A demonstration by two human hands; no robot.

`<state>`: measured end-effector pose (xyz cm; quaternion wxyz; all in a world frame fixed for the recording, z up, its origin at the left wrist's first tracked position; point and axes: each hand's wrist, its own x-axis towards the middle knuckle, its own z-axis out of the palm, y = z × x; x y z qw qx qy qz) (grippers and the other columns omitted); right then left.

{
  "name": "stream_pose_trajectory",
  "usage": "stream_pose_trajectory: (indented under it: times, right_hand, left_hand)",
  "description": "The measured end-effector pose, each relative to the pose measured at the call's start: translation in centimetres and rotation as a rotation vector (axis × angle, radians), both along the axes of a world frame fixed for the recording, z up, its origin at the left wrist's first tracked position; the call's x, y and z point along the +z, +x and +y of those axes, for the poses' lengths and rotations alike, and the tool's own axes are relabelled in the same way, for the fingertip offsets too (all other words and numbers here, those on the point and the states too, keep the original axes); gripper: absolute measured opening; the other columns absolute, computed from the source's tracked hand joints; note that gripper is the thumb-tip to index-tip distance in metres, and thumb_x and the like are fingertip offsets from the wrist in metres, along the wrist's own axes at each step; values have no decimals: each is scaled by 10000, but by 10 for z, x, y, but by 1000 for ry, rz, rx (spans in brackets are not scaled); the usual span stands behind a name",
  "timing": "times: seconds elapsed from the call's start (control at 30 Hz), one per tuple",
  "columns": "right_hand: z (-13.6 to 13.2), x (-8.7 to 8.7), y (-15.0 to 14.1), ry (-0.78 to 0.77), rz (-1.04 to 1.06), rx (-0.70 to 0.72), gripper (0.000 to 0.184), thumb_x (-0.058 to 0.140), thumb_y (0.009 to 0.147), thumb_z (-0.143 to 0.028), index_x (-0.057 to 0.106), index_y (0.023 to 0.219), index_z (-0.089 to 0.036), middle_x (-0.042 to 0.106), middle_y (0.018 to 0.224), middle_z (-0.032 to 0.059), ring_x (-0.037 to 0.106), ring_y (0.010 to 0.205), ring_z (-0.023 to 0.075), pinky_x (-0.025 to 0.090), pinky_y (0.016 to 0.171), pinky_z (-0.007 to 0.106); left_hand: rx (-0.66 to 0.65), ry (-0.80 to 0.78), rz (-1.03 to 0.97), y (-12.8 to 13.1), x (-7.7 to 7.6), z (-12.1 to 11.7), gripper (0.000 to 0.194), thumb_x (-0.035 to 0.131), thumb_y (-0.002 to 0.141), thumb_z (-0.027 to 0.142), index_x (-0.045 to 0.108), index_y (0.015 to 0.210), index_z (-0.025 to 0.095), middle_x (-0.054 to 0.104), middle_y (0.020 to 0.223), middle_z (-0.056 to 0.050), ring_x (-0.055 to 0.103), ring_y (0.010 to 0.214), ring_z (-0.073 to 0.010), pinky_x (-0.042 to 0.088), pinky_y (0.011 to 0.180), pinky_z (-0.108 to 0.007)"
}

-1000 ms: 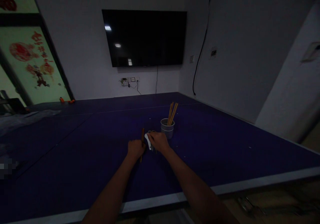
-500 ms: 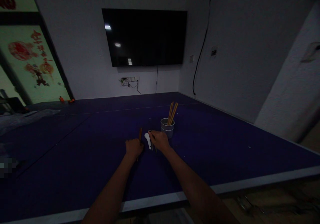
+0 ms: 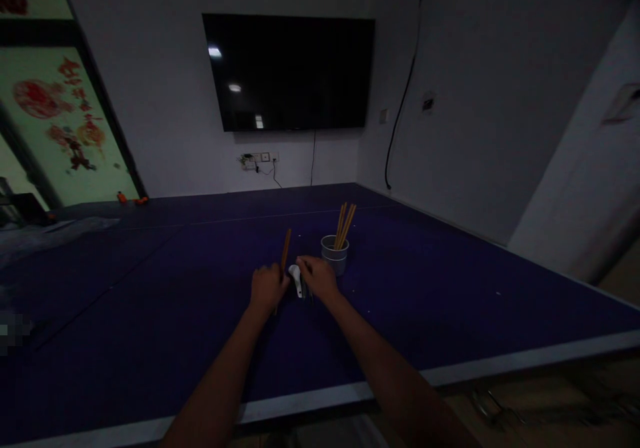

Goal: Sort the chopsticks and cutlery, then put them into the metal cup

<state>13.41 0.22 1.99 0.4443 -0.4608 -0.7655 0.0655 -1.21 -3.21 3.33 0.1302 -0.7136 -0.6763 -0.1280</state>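
Brown chopsticks have been shifted since the earlier frame, their far ends now carried farther past the left hand. They are clasped in that hand, to the left of the metal cup and apart from it. Just left of the cup, the right hand is held over slim utensils, with its fingertips beside the bowl of a white soup spoon; whether anything is pinched there cannot be told. Yellow chopsticks are stood in the cup, leaning. Probably the clasped pair is best kept bundled, with ends evened, while the utensils near the cup are gathered gently so that the spoon is not knocked.
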Motion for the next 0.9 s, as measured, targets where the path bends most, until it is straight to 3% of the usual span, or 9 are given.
stream_pose_trajectory:
  times: [0.07,0.13,0.23,0.33,0.4,0.53,0.6,0.7,0.9]
  right_hand:
    - [2,-2,-1,-22,176,68,346,410,890,-441,663,961,-216,703,923,43,635,795,172,430,685,250]
    - [3,-3,-3,-55,305,133,363,433,866,-479,665,891,-201,696,818,32,621,707,166,432,630,248]
    - [2,-2,-8,-69,411,188,377,455,843,-496,609,696,-186,602,600,-9,551,567,137,392,541,228]
    - [-4,5,-9,-17,468,181,385,453,840,-500,540,634,-187,533,557,-31,498,529,116,364,515,217]
    - [-9,14,-2,63,503,108,379,431,855,-498,544,673,-185,540,587,-24,502,548,118,373,529,220]
    - [-14,32,27,362,564,-307,392,370,889,-494,590,840,-173,621,757,56,575,733,172,414,676,269]
    - [-11,37,43,441,562,-480,414,337,901,-497,585,863,-168,625,792,84,580,762,187,411,693,282]
    - [-2,39,58,444,517,-597,416,314,912,-491,566,830,-170,613,750,80,566,721,189,399,671,284]
    - [18,31,68,299,320,-641,377,289,933,-409,545,793,-170,602,721,74,534,670,185,360,641,281]
  left_hand:
    - [-102,84,5,3,1,-2,285,392,864,325,601,924,141,639,822,-119,587,885,-242,385,781,-347]
    - [-204,161,17,6,-1,-3,232,416,858,306,588,893,153,622,800,-104,567,871,-235,381,775,-348]
    - [-322,276,24,7,-6,-5,185,424,858,276,571,855,165,603,777,-87,542,844,-223,378,756,-345]
    - [-396,394,-12,4,-10,-5,193,410,876,283,562,864,166,600,795,-80,530,830,-209,373,742,-337]
    - [-420,453,-46,2,-11,-5,211,404,887,307,560,908,167,605,822,-77,527,832,-203,370,745,-335]
    - [-407,479,-98,-1,-14,-3,232,390,899,317,552,984,173,616,887,-82,528,861,-203,368,753,-339]
    - [-392,462,-110,-1,-15,-1,233,390,898,309,548,1008,178,620,910,-83,529,876,-206,367,757,-342]
    - [-376,436,-115,-1,-18,1,234,393,895,300,546,1027,181,626,916,-81,530,874,-208,367,753,-342]
    - [-353,403,-125,-3,-20,3,233,399,892,295,551,1028,185,633,909,-76,537,871,-207,368,755,-340]
